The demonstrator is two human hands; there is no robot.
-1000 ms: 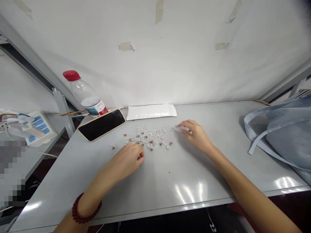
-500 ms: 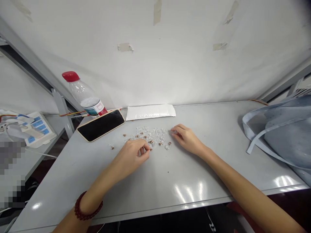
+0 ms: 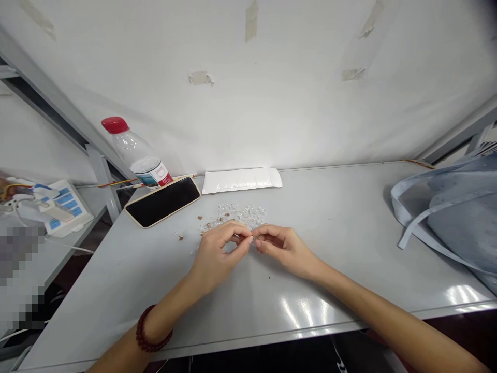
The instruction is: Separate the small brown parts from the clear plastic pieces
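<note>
My left hand [image 3: 219,252] is closed in a pinch, thumb against forefinger. Its fingertips meet those of my right hand [image 3: 285,248], which is pinched too. Whatever sits between the fingertips is too small and too covered to name. Just beyond the hands, small clear plastic pieces [image 3: 248,211] lie scattered on the grey table [image 3: 330,207]. Several tiny brown pieces [image 3: 208,225] are mixed in among them, and one brown piece [image 3: 180,238] lies apart on the left. Part of the scatter is hidden behind my fingers.
At the back lies a flat white packet [image 3: 243,180]. A phone [image 3: 163,202] leans by a red-capped bottle [image 3: 149,168] at back left. Further left is a power strip [image 3: 70,207]. A pale blue fabric bag [image 3: 458,212] with straps occupies the right end.
My right hand has moved left and nearer to me, my left hand slightly right, and their fingertips now meet. The view has shifted slightly.
</note>
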